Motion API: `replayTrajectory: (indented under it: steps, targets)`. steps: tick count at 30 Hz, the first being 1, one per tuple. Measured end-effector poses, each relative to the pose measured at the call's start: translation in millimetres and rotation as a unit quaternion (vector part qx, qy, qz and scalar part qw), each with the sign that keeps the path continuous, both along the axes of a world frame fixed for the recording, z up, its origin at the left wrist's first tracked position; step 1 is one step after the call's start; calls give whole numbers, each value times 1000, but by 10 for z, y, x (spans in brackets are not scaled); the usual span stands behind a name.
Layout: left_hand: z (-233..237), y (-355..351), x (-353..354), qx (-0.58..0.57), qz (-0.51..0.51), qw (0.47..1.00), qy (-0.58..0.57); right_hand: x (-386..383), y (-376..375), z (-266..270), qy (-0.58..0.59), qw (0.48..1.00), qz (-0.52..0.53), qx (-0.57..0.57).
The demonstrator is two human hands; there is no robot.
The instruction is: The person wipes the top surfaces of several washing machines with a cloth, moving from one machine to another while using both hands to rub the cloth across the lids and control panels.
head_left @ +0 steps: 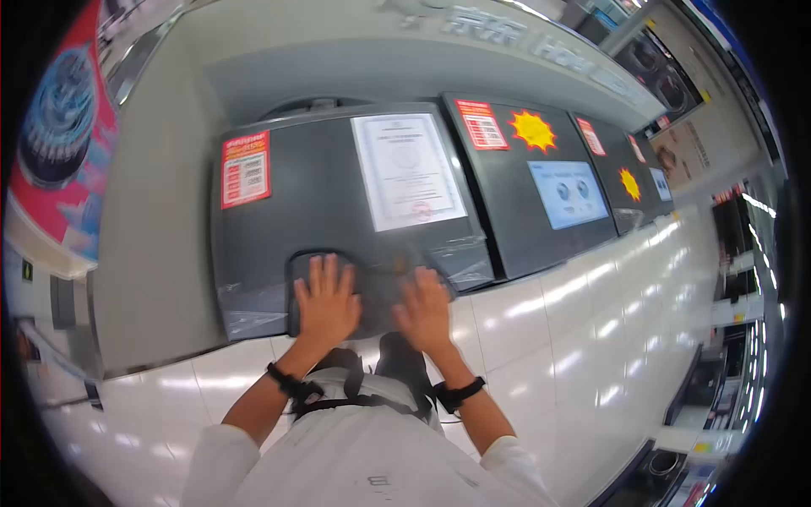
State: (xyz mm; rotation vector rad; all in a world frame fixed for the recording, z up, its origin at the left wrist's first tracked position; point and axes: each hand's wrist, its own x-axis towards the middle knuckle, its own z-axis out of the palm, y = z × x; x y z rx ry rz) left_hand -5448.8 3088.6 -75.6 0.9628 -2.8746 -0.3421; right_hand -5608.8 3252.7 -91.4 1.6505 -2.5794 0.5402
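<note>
Dark item [372, 308] lies near white sheet [410, 173] and clear film [465, 256].

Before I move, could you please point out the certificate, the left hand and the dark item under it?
Certificate [410, 173], head view, middle of the sheet.
Left hand [329, 311], head view, its back.
Dark item [372, 297], head view, its middle.

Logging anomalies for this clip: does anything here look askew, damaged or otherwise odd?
Clear film looks wrinkled at both front corners of the nearest dark top, unlike its smooth middle, perhaps loose wrap. No spill shows.
</note>
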Motion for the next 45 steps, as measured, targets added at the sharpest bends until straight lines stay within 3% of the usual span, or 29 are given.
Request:
replayTrajectory:
  steps: [3,5,8,10,15,22,24,27,35,45]
  targets:
    - [86,180,-392,47,-24,998,20,-536,249,-230,69,997,-19,7]
    - [-43,301,-551,21,-30,997,73,-739,290,-197,56,997,-41,15]
    - [-122,357,-606,23,-9,991,133,-633,185,-182,62,995,-80,21]
    - [-173,315,-511,44,-2,990,136,-430,107,-163,62,998,-15,26]
    - [-39,18,193,43,36,995,86,393,-297,-95,24,998,57,3]
    - [-71,-662,1520,-19,138,989,-40,1573,-1135,-91,-61,961,268,-42]
    - [-62,-691,1627,-12,153,984,-88,1726,-1223,-8,-72,961,259,-72]
    - [-79,-561,1452,-33,172,979,-105,1539,-1164,-23,-82,959,253,-100]
    - [-9,-38,367,-16,45,998,-38,657,-424,-54,-44,986,159,-13]
    - [-131,387,-941,21,-64,997,34,-416,219,-45,-13,998,53,11]
